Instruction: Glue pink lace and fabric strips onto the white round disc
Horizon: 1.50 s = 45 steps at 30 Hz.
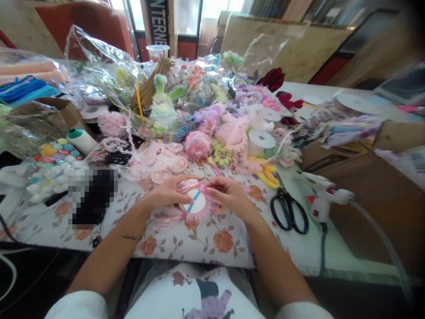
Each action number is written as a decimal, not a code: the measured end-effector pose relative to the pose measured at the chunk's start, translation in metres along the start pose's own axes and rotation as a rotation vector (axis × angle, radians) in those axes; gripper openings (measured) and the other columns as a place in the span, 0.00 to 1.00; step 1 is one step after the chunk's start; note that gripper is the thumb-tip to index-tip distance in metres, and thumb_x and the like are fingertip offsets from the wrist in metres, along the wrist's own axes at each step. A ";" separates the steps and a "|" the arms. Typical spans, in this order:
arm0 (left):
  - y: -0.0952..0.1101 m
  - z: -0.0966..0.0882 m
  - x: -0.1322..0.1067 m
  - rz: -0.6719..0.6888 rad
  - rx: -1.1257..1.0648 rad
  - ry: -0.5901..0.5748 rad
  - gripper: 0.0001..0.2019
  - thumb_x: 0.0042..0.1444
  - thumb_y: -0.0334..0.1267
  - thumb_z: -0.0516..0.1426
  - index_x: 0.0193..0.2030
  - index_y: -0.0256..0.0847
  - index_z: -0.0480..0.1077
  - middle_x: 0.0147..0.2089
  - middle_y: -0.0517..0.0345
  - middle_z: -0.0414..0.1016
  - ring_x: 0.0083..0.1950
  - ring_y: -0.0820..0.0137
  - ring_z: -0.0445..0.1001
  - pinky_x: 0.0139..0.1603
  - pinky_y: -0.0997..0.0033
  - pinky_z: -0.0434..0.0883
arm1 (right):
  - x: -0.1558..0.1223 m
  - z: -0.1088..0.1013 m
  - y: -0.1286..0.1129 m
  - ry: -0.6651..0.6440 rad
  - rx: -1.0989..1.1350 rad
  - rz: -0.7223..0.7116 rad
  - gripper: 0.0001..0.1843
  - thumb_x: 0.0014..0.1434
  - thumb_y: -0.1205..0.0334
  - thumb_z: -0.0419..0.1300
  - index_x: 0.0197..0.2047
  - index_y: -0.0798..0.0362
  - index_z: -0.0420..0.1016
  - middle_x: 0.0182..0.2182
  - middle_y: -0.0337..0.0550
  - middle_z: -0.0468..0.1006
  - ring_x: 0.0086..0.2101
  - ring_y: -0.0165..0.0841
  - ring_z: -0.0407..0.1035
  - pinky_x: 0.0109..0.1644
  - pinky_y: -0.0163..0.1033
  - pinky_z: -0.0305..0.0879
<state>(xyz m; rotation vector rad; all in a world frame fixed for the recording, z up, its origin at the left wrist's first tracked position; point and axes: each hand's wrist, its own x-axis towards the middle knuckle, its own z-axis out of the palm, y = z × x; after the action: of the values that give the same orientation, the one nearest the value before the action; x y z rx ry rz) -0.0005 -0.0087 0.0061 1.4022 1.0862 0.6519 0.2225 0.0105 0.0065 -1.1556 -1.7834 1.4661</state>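
Head view: my left hand (168, 191) and right hand (229, 195) pinch a pink rosette (195, 201) lying flat on the floral cloth (199, 241); its blue strip (193, 201) runs diagonally, lower-left to upper-right.

The cloth (206, 239) on the desk is white with orange roses and brown leaves. The round disc (195, 201) is white with a blue stripe and pink frills. The scissors (288, 212) are black. The glue gun (323, 201) is white and red.
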 end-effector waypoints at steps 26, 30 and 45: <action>0.004 -0.001 0.000 -0.051 -0.008 0.095 0.35 0.44 0.40 0.66 0.62 0.42 0.65 0.50 0.52 0.76 0.45 0.63 0.75 0.42 0.70 0.71 | -0.003 -0.010 0.004 0.063 -0.060 -0.081 0.13 0.52 0.54 0.67 0.36 0.55 0.77 0.31 0.42 0.75 0.25 0.27 0.66 0.26 0.31 0.61; 0.002 -0.002 0.001 -0.008 0.058 0.142 0.34 0.44 0.42 0.65 0.61 0.41 0.67 0.52 0.50 0.75 0.53 0.56 0.72 0.49 0.65 0.71 | -0.003 -0.009 0.005 0.142 -0.162 -0.147 0.12 0.52 0.55 0.68 0.37 0.54 0.78 0.32 0.40 0.71 0.26 0.26 0.64 0.28 0.32 0.63; -0.001 -0.001 0.002 0.001 0.116 0.202 0.31 0.45 0.43 0.65 0.59 0.43 0.69 0.50 0.53 0.76 0.53 0.57 0.72 0.45 0.67 0.73 | -0.003 0.006 0.012 0.292 -0.587 -0.440 0.07 0.61 0.65 0.57 0.36 0.52 0.78 0.36 0.44 0.73 0.34 0.32 0.69 0.40 0.36 0.65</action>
<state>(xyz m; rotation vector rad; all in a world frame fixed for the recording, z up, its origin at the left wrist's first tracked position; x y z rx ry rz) -0.0011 -0.0065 0.0047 1.4593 1.3001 0.7533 0.2221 0.0057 -0.0063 -1.0689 -2.1352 0.5023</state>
